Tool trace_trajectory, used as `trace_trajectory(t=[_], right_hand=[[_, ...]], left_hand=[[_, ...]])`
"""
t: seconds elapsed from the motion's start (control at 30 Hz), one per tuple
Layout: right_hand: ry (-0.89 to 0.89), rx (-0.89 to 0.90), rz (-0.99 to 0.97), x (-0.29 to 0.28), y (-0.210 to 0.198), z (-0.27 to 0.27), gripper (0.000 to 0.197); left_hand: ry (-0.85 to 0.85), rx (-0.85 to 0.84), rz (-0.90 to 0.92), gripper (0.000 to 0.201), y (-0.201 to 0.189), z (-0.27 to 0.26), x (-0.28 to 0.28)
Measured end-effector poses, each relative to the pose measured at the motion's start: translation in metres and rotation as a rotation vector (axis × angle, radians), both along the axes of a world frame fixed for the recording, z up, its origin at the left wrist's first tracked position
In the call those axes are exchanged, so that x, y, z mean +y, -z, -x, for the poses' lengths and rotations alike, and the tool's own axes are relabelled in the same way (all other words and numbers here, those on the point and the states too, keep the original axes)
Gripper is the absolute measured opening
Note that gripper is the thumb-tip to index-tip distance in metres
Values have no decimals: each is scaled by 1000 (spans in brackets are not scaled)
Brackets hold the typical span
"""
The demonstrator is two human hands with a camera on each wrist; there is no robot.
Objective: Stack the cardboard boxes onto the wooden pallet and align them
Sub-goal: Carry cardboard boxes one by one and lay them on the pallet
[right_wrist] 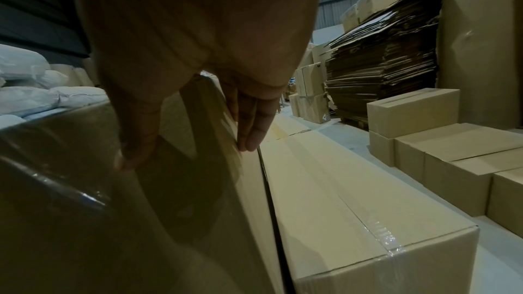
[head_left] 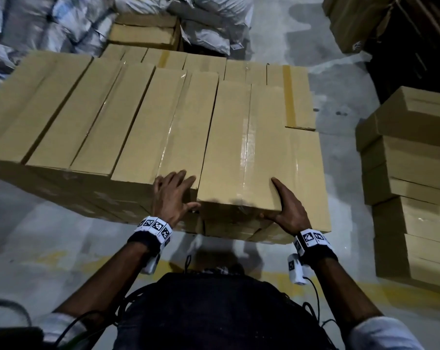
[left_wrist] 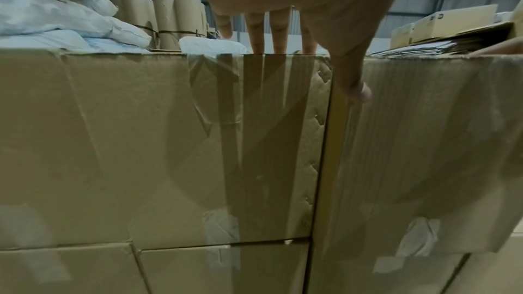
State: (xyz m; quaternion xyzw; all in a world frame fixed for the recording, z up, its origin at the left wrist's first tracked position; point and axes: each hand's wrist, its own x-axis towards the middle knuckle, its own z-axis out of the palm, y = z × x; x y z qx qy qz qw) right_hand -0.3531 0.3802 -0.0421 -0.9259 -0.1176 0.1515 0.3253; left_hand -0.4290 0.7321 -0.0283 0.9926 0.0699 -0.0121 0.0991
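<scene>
Seating one box [head_left: 244, 147] at the right end of the top row of the stack [head_left: 100, 109]; pallet hidden beneath. Left hand [head_left: 172, 198]: fingers spread flat on the neighbour's top, thumb at the seam. Right hand [head_left: 288, 208]: curled round the near right corner. Risk: a lopsided shove may skew the box, leave the near face proud, or pinch the thumb in the seam.

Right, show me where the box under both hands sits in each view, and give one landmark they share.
Head: the box lies centre-right on the stack, right hand at its near right corner, left hand at its left edge.
Left wrist: right of centre, its end face beside the thumb.
Right wrist: lower left, dark, under the hand.
Shared landmark: the white sacks.
</scene>
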Motion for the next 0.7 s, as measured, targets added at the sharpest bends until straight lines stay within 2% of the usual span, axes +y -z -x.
trace_trajectory(t=[0.3, 0.7], right_hand=[[11, -3, 3, 0, 6, -16, 118], [-4, -10, -6, -1, 6, -24, 116]], left_hand=[[8, -36, -30, 61, -8, -13, 0], [11, -43, -11, 57, -7, -20, 1]])
